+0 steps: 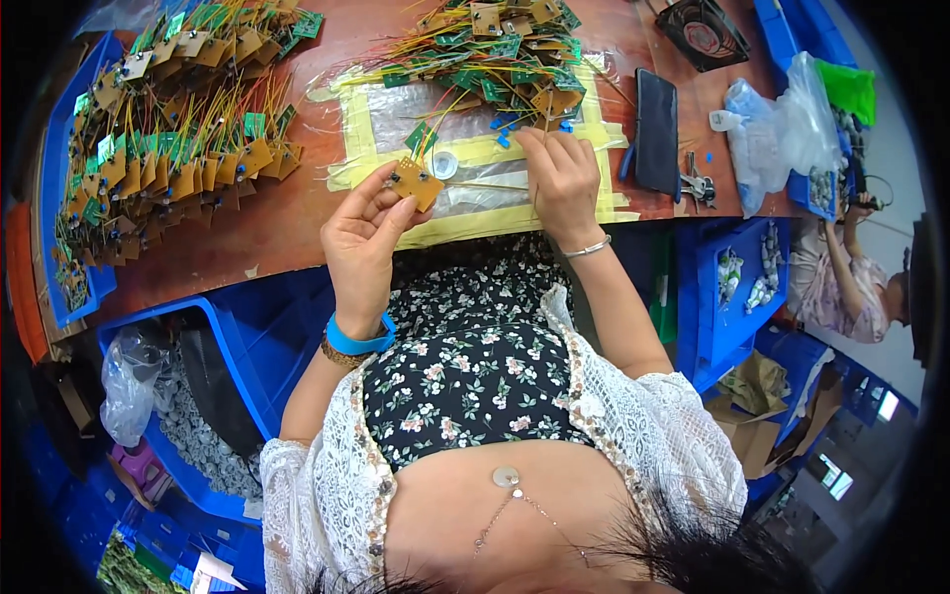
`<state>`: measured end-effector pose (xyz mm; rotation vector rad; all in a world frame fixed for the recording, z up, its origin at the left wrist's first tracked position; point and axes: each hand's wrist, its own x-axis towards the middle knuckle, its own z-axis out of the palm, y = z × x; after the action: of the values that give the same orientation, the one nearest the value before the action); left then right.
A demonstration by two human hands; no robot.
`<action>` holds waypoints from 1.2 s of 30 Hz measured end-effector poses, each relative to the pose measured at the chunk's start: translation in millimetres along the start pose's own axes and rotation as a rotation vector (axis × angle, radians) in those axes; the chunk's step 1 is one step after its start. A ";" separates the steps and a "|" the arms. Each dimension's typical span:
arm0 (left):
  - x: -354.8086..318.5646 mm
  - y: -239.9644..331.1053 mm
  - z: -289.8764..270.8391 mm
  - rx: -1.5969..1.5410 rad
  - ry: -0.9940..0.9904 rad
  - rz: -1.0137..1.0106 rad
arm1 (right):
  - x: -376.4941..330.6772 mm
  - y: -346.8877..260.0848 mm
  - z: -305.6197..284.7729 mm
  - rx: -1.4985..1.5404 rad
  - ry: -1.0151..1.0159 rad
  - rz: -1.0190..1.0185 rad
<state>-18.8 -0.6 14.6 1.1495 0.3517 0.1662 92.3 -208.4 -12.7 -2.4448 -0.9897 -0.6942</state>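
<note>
My left hand (368, 233) pinches a brown circuit board (417, 188) with small dark parts on it, holding it above the taped work area. Beside that board hangs a small green circuit board (421, 138), with thin wires running near both. My right hand (564, 183) is closed in a pinch at the near edge of a pile of wired boards (495, 49); what its fingertips hold, if anything, is hidden. Small blue pieces (504, 141) lie just left of those fingertips. A small round whitish dish or cap (444, 165) sits between my hands.
Many wired brown and green boards (188, 163) fill a blue tray (51, 213) at the left. Rightward lie a dark flat case (655, 129), a black fan (703, 32) and plastic bags (782, 129). Blue bins (267, 346) flank my lap. Another person (846, 267) is at far right.
</note>
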 end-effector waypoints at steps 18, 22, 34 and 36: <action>1.4 -2.5 7.5 0.033 -0.139 -0.039 | 32.9 -69.5 -21.8 0.401 0.088 -0.078; 0.9 -1.8 10.5 0.020 -0.128 -0.051 | 32.4 -74.8 -17.2 0.314 0.082 -0.084; 0.9 -3.2 8.1 0.009 -0.142 -0.088 | 27.1 -80.1 -15.2 0.473 0.087 0.107; 0.5 -2.4 9.9 -0.010 -0.129 -0.091 | 26.4 -79.9 -14.2 0.476 0.090 0.108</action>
<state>-14.9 -9.9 16.0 1.1263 0.2879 0.0138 46.7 -149.3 28.7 -2.0154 -0.8640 -0.4626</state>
